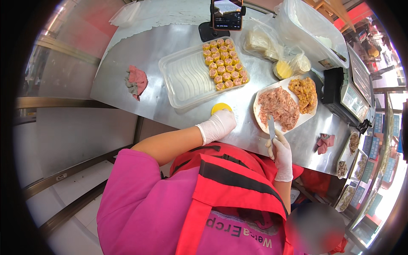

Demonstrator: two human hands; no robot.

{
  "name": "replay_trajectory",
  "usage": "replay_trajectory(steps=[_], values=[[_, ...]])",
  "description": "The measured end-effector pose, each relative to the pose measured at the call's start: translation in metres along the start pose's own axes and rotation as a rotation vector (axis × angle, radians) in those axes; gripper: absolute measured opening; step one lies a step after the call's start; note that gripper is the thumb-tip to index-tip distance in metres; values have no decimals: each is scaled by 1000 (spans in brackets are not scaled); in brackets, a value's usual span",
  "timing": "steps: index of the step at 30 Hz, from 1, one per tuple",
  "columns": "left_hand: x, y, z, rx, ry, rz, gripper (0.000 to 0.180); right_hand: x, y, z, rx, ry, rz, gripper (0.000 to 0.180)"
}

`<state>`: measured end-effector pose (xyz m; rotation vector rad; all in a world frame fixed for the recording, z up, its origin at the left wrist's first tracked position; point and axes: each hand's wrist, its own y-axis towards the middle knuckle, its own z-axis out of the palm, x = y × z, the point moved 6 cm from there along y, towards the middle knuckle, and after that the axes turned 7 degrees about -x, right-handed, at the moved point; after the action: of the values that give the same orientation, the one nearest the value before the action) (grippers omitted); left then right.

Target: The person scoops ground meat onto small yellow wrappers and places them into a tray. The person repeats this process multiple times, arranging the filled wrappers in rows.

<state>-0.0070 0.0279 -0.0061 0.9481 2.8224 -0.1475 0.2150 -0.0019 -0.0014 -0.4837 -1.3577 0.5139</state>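
My left hand [219, 125], in a white glove, rests on the steel counter and holds a round yellow wrapper [221, 107] at its fingertips. My right hand [281, 155], also gloved, grips a flat metal spatula [271, 126] whose blade reaches into pink minced filling [278, 108] on a white plate [260, 115]. The same plate carries a heap of yellowish filling [304, 93]. A clear plastic tray [187, 78] beyond my left hand holds several rows of yellow dumplings [224, 63] at its right end.
A phone on a stand [226, 16] stands at the counter's far edge. Plastic bags with yellow wrappers [289, 63] lie behind the plate. A scale [350, 100] sits right. Pink rags lie at left [137, 80] and right [325, 142].
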Motion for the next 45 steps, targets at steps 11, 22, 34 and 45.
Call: replay_trajectory(steps=[11, 22, 34, 45], values=[[3, 7, 3, 41, 24, 22, 14, 1, 1, 1, -5, 8, 7, 45], [-3, 2, 2, 21, 49, 25, 14, -2, 1, -3, -15, 3, 4, 42], [-6, 5, 11, 93, -15, 25, 14, -1, 3, -5, -11, 15, 0, 43], [-9, 12, 9, 97, 17, 35, 13, -1, 3, -6, -24, 14, 2, 42]])
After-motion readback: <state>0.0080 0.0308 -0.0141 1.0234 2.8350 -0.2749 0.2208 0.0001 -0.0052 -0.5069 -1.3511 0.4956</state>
